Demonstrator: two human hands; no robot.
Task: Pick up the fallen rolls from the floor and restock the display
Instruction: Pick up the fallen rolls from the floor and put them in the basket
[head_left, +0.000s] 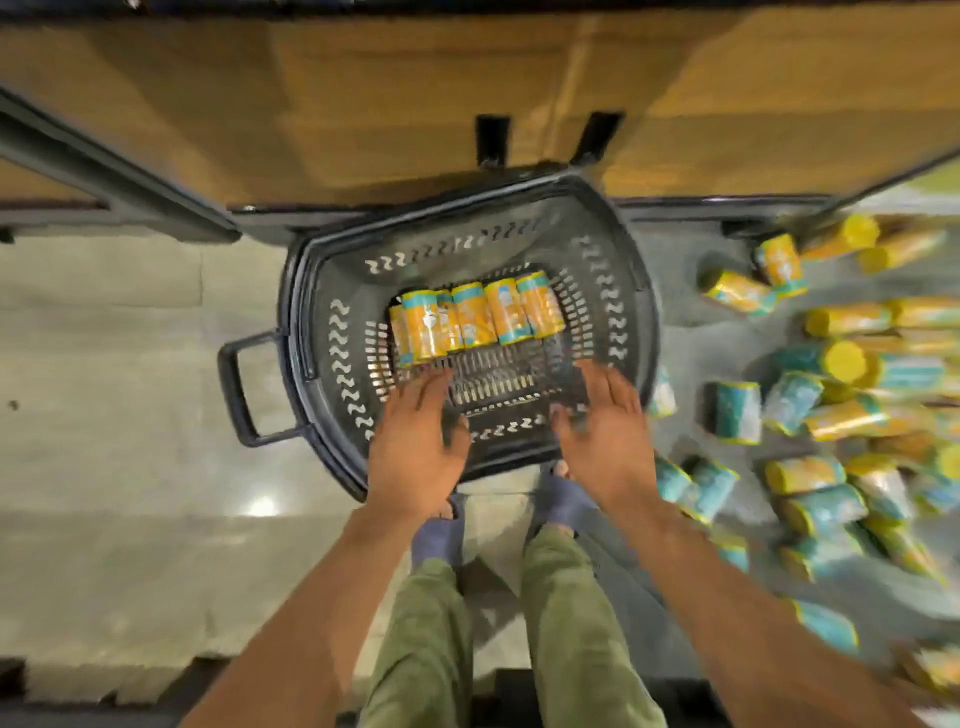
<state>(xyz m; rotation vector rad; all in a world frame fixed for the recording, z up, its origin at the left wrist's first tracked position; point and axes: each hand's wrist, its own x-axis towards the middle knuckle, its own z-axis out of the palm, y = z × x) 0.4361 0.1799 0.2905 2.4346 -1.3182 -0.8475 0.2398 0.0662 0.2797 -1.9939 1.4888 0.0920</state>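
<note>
1. Arms: left hand (415, 447), right hand (602, 441) and both forearms (311, 597) bare, uncovered to the near edge of view.
2. Legs: olive-green trousers (571, 623), loosely creased fabric.
3. Feet: blue-grey open-toe sandals (437, 540), one broad strap each.

Yellow-and-teal rolls (475, 319) in a black basket (613, 291) (zigzag-slotted walls).

Left hand (415, 452) and right hand (610, 447) reach forward side by side, apart, backs up. Fingers straight and loose, holding nothing. Thumbs point inward toward each other. Right fingertips motion-blurred. Left forearm (322, 597) and right forearm (727, 597) are bare, extended, and converge from the lower frame corners.
</note>
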